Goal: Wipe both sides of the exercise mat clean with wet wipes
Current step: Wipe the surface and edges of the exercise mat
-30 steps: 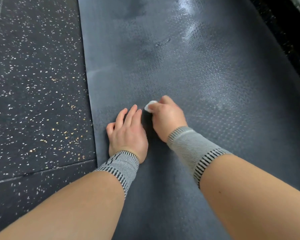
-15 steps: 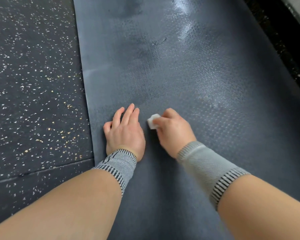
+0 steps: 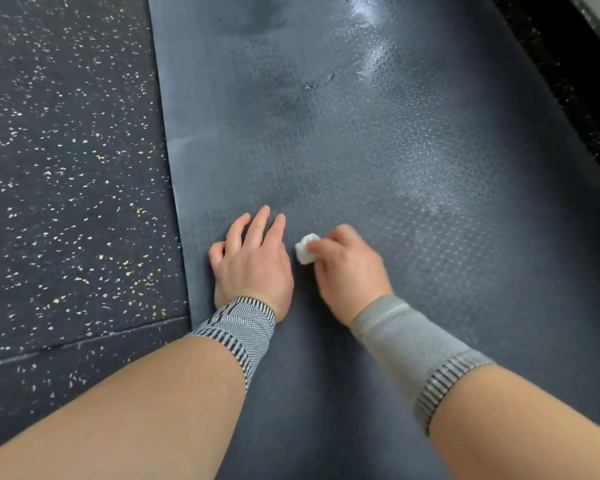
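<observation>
The left hand (image 3: 253,265) is laid flat, fingers extended, on the exercise mat (image 3: 378,161) near its left edge. A wadded wet wipe (image 3: 305,248) is pinched in the right hand (image 3: 349,271) against the mat, which is spread on the speckled floor (image 3: 66,168), its long axis running away from the camera.

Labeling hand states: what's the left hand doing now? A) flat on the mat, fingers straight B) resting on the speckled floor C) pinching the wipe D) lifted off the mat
A: the left hand lies flat on the mat beside its left edge, while the right hand holds the wipe.
</observation>
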`<state>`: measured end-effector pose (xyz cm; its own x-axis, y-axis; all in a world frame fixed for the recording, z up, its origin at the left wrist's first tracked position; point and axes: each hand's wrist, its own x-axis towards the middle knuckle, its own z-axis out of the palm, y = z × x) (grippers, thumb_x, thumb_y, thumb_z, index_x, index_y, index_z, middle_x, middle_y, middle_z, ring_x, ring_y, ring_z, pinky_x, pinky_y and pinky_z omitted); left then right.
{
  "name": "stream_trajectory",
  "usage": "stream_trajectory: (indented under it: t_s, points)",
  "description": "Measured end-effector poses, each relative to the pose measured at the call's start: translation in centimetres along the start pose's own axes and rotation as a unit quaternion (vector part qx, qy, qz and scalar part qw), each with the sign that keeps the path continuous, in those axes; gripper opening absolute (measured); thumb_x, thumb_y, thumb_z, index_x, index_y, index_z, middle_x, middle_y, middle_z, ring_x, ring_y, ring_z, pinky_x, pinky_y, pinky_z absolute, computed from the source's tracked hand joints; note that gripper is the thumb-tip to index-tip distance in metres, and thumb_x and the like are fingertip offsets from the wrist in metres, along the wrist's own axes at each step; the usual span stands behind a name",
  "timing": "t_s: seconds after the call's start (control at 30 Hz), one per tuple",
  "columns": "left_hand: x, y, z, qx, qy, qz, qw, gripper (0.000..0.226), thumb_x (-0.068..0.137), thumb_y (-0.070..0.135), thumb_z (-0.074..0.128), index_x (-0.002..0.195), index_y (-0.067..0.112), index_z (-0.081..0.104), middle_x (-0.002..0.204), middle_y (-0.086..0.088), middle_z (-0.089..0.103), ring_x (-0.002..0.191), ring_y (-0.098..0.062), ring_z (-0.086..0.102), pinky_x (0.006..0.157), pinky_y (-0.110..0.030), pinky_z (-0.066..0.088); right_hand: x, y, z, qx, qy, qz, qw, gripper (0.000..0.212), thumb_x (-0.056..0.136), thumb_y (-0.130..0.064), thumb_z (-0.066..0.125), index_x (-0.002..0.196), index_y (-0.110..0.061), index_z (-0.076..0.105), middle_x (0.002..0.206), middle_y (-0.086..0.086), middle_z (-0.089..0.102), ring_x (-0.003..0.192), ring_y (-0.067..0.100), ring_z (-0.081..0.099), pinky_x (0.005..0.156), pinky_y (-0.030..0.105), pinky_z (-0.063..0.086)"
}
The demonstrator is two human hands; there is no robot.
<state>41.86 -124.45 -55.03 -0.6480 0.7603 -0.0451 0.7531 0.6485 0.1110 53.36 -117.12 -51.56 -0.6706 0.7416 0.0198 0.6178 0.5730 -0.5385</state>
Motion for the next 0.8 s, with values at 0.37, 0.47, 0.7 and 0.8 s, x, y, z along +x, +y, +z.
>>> stream_trajectory:
  t_s: [0.37, 0.47, 0.7, 0.8]
  points:
    - [-0.2, 0.1, -0.2, -0.02, 0.003, 0.003, 1.0, 0.043, 0.098, 0.035, 0.037, 0.141, 0.035, 0.044, 0.153, 0.014, 0.034, 0.139, -0.016, 0.028, 0.1, -0.041, 0.023, 2.7, -0.5, 1.0, 0.038, 0.039, 0.056, 0.997, 0.017, 0.085, -0.015, 0.056, 0.095, -0.02, 0.068, 0.092, -0.004, 0.055, 0.072, 0.018, 0.057, 0.071, 0.026, 0.045]
    - [-0.1, 0.0, -0.2, -0.026, 0.004, 0.0, 1.0, 0.043, 0.097, 0.035, 0.036, 0.14, 0.036, 0.045, 0.153, 0.014, 0.035, 0.139, -0.016, 0.028, 0.101, -0.04, 0.022, 3.4, -1.2, 1.4, 0.009, 0.004, -0.006, 1.0, 0.014, 0.086, -0.016, 0.056, 0.094, -0.016, 0.067, 0.09, 0.001, 0.05, 0.067, 0.024, 0.053, 0.064, 0.029, 0.045]
    - [-0.1, -0.2, 0.1, -0.028, 0.017, 0.005, 0.999, 0.042, 0.096, 0.032, 0.042, 0.138, 0.032, 0.049, 0.15, 0.012, 0.039, 0.137, -0.018, 0.033, 0.099, -0.043, 0.027, 4.6, 8.6, -3.6, -0.096, 0.112, 0.225, 0.963, 0.019, 0.088, -0.017, 0.057, 0.105, -0.012, 0.062, 0.114, 0.013, 0.048, 0.087, 0.037, 0.057, 0.075, 0.035, 0.042]
    - [-0.2, 0.1, -0.2, -0.018, 0.001, 0.008, 1.0, 0.043, 0.097, 0.032, 0.041, 0.139, 0.031, 0.048, 0.151, 0.009, 0.039, 0.137, -0.019, 0.032, 0.1, -0.043, 0.027, 3.6, 8.7, -2.6, -0.064, 0.135, 0.211, 0.966, 0.025, 0.088, -0.015, 0.053, 0.111, -0.01, 0.062, 0.115, 0.013, 0.05, 0.089, 0.035, 0.056, 0.076, 0.03, 0.038]
